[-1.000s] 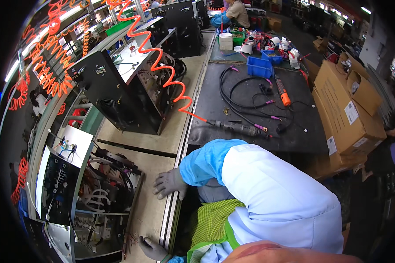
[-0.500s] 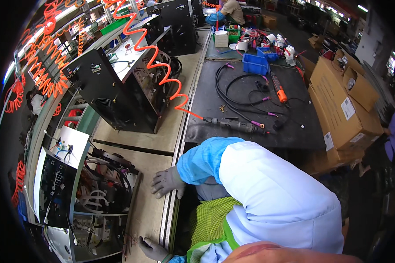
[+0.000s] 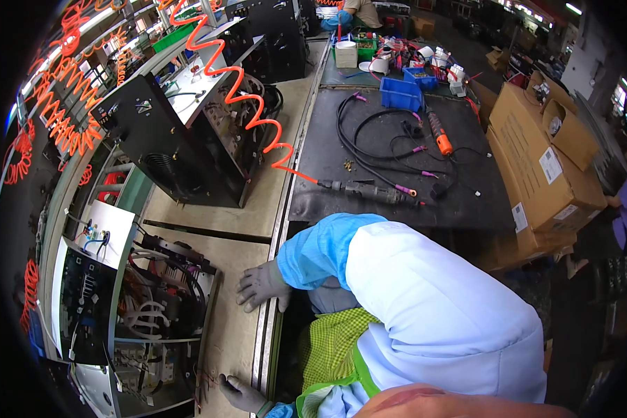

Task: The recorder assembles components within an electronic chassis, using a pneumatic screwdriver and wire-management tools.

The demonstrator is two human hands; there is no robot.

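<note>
My right hand point(image 3: 262, 284), in a grey glove below a blue sleeve cover, lies flat on the pale bench by its metal edge strip. Its fingers are apart and hold nothing. Lower in the view, my left hand point(image 3: 242, 394), gloved the same way, rests at the bench edge with fingers loosely extended and nothing visible in it. Nearest to both is an opened machine unit point(image 3: 161, 306) with a black panel, cables and white tubing inside. Beyond it stands a larger machine with a black panel point(image 3: 171, 150).
On a dark mat point(image 3: 320, 150) lie a pneumatic screwdriver point(image 3: 366, 191) on an orange coiled hose point(image 3: 261, 120), black cables point(image 3: 348, 132) and an orange-tipped tool point(image 3: 439, 136). Blue bins point(image 3: 400, 94) stand behind. Cardboard boxes point(image 3: 536, 157) are at the right; other people work farther off.
The view has shifted slightly, so the bench things sit a little higher and farther left. My hands stay in nearly the same places on the bench.
</note>
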